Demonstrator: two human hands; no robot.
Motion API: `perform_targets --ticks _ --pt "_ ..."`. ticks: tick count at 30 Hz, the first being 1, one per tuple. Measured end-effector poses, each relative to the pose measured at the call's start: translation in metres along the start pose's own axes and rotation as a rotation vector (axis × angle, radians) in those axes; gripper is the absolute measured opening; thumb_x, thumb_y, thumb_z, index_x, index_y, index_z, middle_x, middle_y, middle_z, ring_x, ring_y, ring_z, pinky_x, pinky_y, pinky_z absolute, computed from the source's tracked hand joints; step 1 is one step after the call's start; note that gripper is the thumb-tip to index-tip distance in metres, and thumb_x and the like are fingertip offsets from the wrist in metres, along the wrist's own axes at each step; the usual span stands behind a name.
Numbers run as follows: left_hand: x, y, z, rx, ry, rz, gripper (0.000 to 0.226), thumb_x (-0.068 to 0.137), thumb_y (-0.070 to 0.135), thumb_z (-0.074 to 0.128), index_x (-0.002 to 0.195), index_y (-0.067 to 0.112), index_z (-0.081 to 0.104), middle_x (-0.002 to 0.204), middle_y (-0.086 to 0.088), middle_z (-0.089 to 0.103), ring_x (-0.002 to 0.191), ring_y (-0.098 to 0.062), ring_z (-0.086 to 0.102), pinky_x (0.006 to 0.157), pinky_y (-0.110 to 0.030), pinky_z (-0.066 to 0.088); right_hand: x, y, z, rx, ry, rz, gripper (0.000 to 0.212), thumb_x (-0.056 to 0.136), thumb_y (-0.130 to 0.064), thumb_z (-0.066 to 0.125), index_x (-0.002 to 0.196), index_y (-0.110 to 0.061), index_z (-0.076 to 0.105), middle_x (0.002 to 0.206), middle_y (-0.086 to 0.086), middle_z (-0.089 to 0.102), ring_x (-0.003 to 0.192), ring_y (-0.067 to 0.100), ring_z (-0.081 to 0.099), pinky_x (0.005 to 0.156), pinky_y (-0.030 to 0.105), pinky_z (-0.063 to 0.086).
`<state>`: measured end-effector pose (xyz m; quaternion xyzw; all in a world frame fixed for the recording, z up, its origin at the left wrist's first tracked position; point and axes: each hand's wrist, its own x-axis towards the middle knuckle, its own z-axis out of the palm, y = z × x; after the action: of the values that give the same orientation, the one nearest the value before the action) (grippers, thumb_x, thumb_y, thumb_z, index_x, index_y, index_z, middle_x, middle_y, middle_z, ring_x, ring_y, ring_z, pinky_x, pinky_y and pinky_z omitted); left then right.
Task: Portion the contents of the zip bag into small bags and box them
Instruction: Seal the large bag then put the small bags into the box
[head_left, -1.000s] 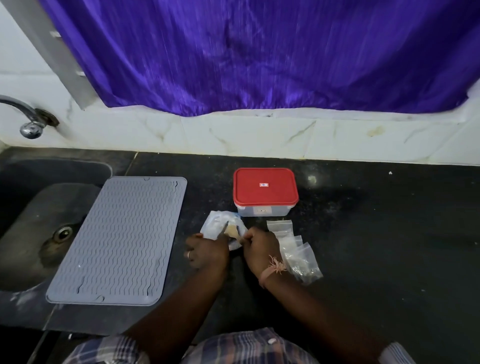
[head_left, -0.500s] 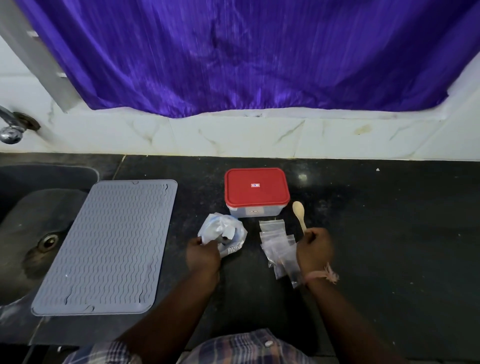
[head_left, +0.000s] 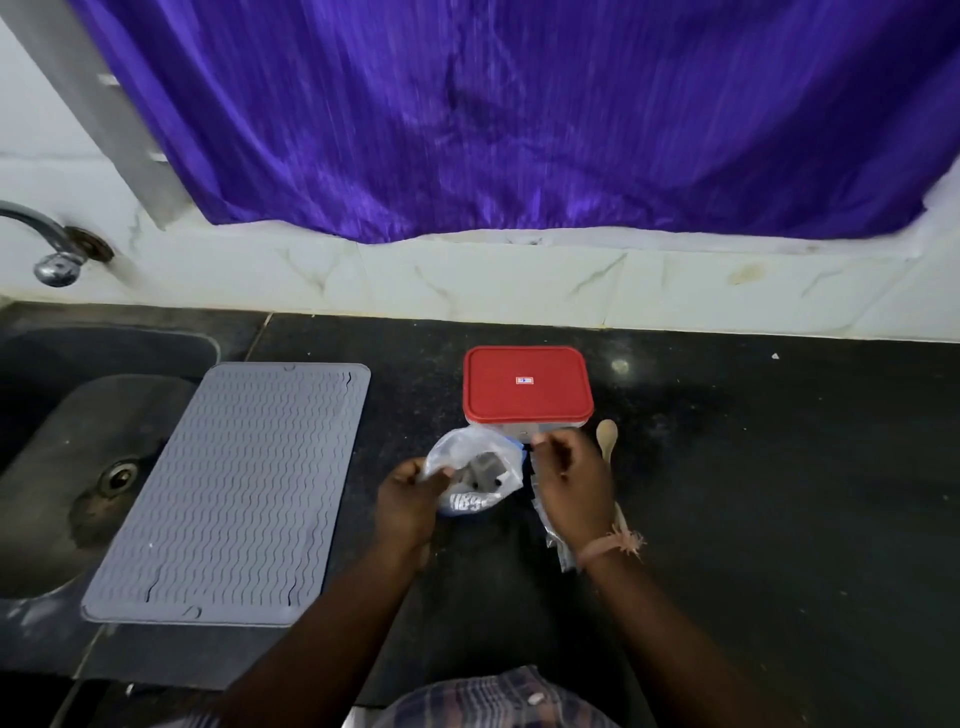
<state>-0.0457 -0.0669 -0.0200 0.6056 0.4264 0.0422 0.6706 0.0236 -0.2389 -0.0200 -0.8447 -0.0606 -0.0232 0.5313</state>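
- On the black stone counter (head_left: 753, 493), just before the red-lidded clear plastic box (head_left: 528, 387), left hand (head_left: 408, 506) pinches the left rim of the crumpled clear zip bag (head_left: 475, 467); right hand (head_left: 569, 480) has fingers curled at its blue-edged right rim, grip unclear.
- Step, I judge: spreading the bag's mouth.
- Next calls for the pale wooden spoon (head_left: 606, 439) and the small clear bags (head_left: 553, 540) under the right wrist; box lid not yet off.

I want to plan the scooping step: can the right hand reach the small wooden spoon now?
Probably yes: the small wooden spoon lies uncovered on the black counter just beside the right hand, with nothing between them.
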Motion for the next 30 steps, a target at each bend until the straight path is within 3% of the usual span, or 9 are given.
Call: perform_targets --ticks 2,4,9,13,16,19,23,26,30 --pt "0.001 0.007 -0.006 -0.017 -0.036 0.003 0.011 0.089 0.008 0.074 0.100 0.006 0.074 0.094 -0.017 0.078 0.088 -0.033 0.075 0.081 -0.045 0.060 -0.005 -0.021 0.013 0.227 -0.263 0.188 0.019 0.099 -0.032 0.059 0.090 -0.018 0.067 0.079 -0.005 0.068 0.071 0.010 0.062 0.068 0.029 0.054" --pt "0.001 0.015 -0.013 0.019 -0.017 0.030 0.010 0.089 0.008 0.074 0.099 0.008 0.074 0.092 -0.014 0.079 0.090 -0.033 0.076 0.086 -0.048 0.061 -0.004 -0.030 0.018 0.320 -0.382 0.253 0.014 0.099 -0.028 0.061 0.094 -0.018 0.069 0.082 0.000 0.068 0.072 0.012 0.063 0.064 0.034 0.057" --pt "-0.005 0.039 -0.025 0.087 0.061 0.098 0.014 0.091 0.004 0.068 0.093 0.017 0.074 0.085 -0.003 0.078 0.083 -0.022 0.076 0.073 -0.033 0.060 0.003 -0.039 0.015 0.368 -0.622 0.271 0.019 0.088 -0.019 0.076 0.094 -0.004 0.068 0.081 0.002 0.068 0.074 0.014 0.065 0.072 0.037 0.061" --pt "-0.012 0.060 -0.027 0.089 -0.027 0.151 0.022 0.091 0.002 0.066 0.107 0.017 0.073 0.097 -0.004 0.078 0.090 -0.021 0.075 0.079 -0.035 0.062 0.012 -0.036 0.032 0.132 -0.412 0.311 0.025 0.079 -0.025 0.081 0.074 -0.011 0.061 0.060 -0.002 0.062 0.054 0.015 0.060 0.052 0.031 0.051" --pt "-0.018 0.079 -0.032 0.039 -0.285 0.113 0.024 0.094 0.004 0.065 0.115 0.011 0.072 0.104 -0.009 0.078 0.098 -0.027 0.075 0.091 -0.041 0.060 0.024 -0.033 0.038 -0.093 -0.184 0.286 0.023 0.080 -0.021 0.073 0.066 -0.015 0.056 0.062 -0.003 0.060 0.060 0.019 0.058 0.052 0.028 0.039" --pt "-0.016 0.086 -0.042 0.225 -0.445 0.084 0.023 0.090 0.005 0.072 0.111 0.013 0.075 0.103 -0.011 0.078 0.092 -0.024 0.074 0.079 -0.031 0.060 0.030 -0.034 0.032 -0.144 -0.046 0.302 0.030 0.084 -0.012 0.062 0.059 -0.012 0.044 0.057 0.001 0.050 0.056 0.022 0.049 0.052 0.030 0.032" --pt "0.002 0.075 -0.042 0.678 -0.081 0.260 0.014 0.083 0.007 0.074 0.083 0.020 0.071 0.081 -0.002 0.073 0.079 -0.016 0.070 0.068 -0.027 0.055 0.023 -0.036 0.026 -0.105 -0.043 0.222 0.036 0.082 -0.010 0.064 0.057 -0.016 0.039 0.054 -0.002 0.044 0.054 0.015 0.043 0.055 0.034 0.033" --pt "0.008 0.068 -0.034 0.663 0.172 0.400 0.024 0.086 0.002 0.063 0.072 0.022 0.058 0.073 0.003 0.063 0.071 -0.016 0.062 0.060 -0.026 0.045 0.010 -0.043 0.028 -0.091 -0.220 0.019 0.033 0.082 -0.013 0.069 0.063 -0.018 0.042 0.058 -0.003 0.047 0.056 0.005 0.041 0.055 0.026 0.033" --pt "0.004 0.071 -0.027 0.567 0.322 0.498 0.024 0.087 0.001 0.058 0.074 0.020 0.053 0.071 0.002 0.058 0.066 -0.015 0.056 0.057 -0.027 0.040 0.004 -0.062 0.026 -0.006 -0.528 -0.056 0.022 0.084 -0.037 0.071 0.085 -0.022 0.055 0.078 0.000 0.062 0.066 0.004 0.053 0.065 0.030 0.047"
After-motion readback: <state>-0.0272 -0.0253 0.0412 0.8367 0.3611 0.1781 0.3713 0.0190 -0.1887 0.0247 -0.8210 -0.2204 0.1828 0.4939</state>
